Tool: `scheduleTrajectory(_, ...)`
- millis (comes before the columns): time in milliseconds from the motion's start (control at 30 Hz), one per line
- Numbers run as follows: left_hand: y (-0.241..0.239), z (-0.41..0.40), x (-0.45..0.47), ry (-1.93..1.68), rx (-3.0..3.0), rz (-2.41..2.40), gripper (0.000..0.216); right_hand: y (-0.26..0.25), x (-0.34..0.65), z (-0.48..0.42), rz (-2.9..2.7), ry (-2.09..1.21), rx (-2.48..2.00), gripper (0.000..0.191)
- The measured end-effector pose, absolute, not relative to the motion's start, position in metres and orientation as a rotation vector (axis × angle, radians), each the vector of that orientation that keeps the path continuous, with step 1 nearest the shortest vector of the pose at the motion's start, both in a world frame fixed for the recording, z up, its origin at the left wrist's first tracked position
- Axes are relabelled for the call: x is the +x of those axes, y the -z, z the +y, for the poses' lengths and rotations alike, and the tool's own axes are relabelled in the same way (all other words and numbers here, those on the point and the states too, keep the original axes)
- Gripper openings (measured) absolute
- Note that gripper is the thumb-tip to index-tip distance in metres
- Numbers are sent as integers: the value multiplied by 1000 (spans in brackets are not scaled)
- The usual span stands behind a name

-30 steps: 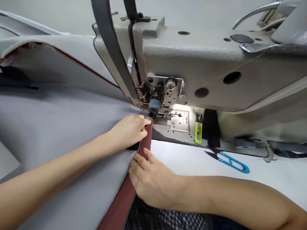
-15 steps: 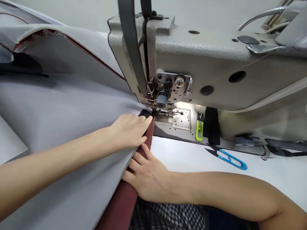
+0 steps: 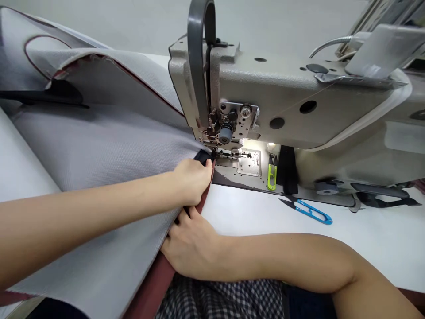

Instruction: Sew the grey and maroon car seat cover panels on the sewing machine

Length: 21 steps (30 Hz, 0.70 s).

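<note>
A large grey mesh fabric panel (image 3: 93, 150) with a dark red edge strip (image 3: 156, 279) lies across the table and runs under the presser foot (image 3: 215, 153) of a grey industrial sewing machine (image 3: 282, 97). My left hand (image 3: 192, 179) rests on the grey fabric just before the needle, fingers curled over the edge. My right hand (image 3: 191, 246) sits lower, fingers closed on the red edge strip from the side. A black binding piece (image 3: 201, 156) shows at the foot.
Blue thread snips (image 3: 308, 210) lie on the white table (image 3: 259, 217) to the right. Yellow-green snips (image 3: 272, 173) and a black strap (image 3: 287, 170) rest on the machine bed. Folded grey fabric with red piping is piled at the far left.
Both hands have slid with the fabric edge toward the presser foot. My right fingers have curled tighter on the red strip. The camera has shifted, moving the machine right in view.
</note>
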<state>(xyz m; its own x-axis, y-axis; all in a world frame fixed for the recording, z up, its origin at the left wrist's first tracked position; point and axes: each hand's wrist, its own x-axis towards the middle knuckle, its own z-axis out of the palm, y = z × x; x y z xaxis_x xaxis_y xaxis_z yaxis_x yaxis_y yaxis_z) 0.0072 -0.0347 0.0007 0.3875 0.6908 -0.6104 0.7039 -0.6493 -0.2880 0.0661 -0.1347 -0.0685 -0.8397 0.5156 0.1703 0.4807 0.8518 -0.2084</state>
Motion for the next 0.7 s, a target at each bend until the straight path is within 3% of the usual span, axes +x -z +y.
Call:
scheduleTrajectory(167,8,-40,14,1040,2659,1300,80,82,66,-142,-2832,-113,-813,32)
scheduleTrajectory(367,-19,-13,5,800,2435,1355,31,92,66,-144,-2709,-112,-840,41)
scheduleTrajectory(567,-6,-24,1,753,2321,1341,43,97,57,-141,-2725,-169,-785,34)
scheduleTrajectory(700,3,-25,-14,790,2618,1251,33,106,51,-143,-2686,-163,-821,30)
